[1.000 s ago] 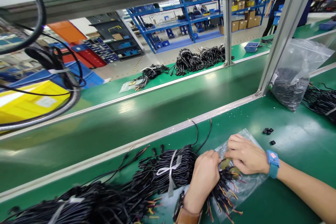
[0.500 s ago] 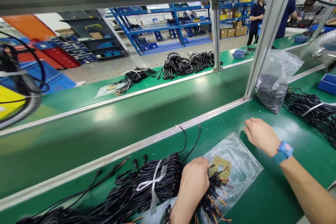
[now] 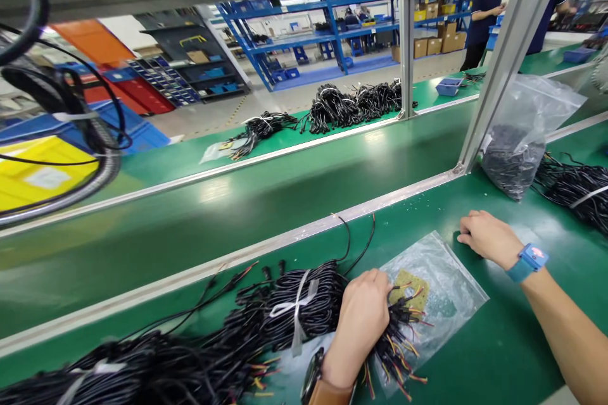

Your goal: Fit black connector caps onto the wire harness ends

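Note:
My left hand (image 3: pixel 365 300) is closed around the wire-end side of a bundle of black cables (image 3: pixel 304 304), which a white tie binds. Thin red and yellow wire ends fan out past the fingers. They lie over a clear zip bag (image 3: pixel 456 294) with a yellowish square piece (image 3: pixel 412 288) showing at it. To the right of the bag, my right hand (image 3: pixel 489 237), with a blue wristband (image 3: pixel 527 262), hovers over or rests on the green surface. Its fingers are curled, and whatever they might hold is hidden.
More tied black cables (image 3: pixel 109 367) lie at lower left. By a metal post (image 3: pixel 513 57) stands a clear bag of small dark parts (image 3: pixel 513 152), with another cable bundle (image 3: pixel 582 193) beside it. Beyond the metal rail (image 3: pixel 266 243) runs a green belt (image 3: pixel 285 183). Two people stand far right.
The view has shifted, so everything sits further right in the picture. My left hand keeps its place on the cable bundle. The fingers of my right hand look more curled.

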Demonstrator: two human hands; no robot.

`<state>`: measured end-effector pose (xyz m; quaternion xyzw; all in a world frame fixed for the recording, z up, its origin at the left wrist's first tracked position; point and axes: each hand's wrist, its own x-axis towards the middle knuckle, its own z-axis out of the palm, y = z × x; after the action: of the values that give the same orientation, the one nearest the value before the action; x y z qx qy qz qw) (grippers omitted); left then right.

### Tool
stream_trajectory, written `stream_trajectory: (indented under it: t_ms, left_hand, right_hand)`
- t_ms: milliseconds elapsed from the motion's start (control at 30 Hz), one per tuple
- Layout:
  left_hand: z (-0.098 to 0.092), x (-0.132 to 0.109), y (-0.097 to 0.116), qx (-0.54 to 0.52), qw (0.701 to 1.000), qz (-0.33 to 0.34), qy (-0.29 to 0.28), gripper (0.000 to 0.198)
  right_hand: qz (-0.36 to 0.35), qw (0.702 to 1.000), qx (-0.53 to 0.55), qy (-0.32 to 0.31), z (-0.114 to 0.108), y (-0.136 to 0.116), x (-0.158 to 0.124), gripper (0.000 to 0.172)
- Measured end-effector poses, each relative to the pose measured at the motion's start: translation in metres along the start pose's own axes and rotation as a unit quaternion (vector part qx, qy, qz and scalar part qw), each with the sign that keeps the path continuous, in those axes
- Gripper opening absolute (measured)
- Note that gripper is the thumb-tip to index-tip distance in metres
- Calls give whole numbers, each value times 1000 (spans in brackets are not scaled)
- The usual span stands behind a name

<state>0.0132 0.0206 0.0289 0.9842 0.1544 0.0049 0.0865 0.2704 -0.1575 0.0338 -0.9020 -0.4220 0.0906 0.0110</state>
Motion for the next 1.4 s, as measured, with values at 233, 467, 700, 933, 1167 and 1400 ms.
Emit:
stream_trajectory:
  t_ms: [233,467,700,933,1167,1400]
  left_hand:
    - [0,-2,-1,-21,1000,1,-3,17]
    - [-1,-4,-3,-57,998,4,-18,16]
    - [-3,-5,-3,-73,997,7,-26,15]
    - [-2,-6,-5,-77,997,17,-5,17]
    - [3,-4,-6,-42,999,17,20,18]
    - [8,0,-5,5,999,28,32,20]
  right_hand:
    - [4,1000,25,-18,-1,0,-2,8]
    - [-22,1000,-20,-8,-5,-6,-3,23]
    - [-53,996,35,64,-6,-23,-5,15]
    - [-204,965,123,106,2,-58,-12,18]
    - [-243,951,159,108,13,-78,-16,20]
    - [-242,943,201,106,18,-85,-17,14]
